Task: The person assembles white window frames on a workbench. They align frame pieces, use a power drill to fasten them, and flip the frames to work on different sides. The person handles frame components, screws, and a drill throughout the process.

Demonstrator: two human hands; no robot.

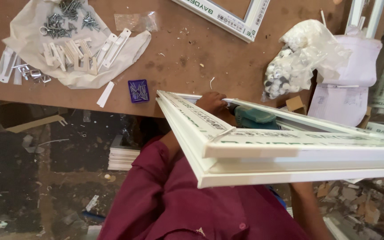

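My left hand (pixel 213 103) reaches over the white window frame (pixel 263 149), fingers curled shut around the teal power drill (pixel 253 118) inside its corner. My right hand is hidden beneath the frame; I cannot tell its grip.

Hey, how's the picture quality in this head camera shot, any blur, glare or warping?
Head view: soft, even daylight, no harsh glare; the white window frame close to the lens looks bright and slightly soft; the table edge bows from wide-angle distortion; the floor below is dim; the left hand shows mild blur.
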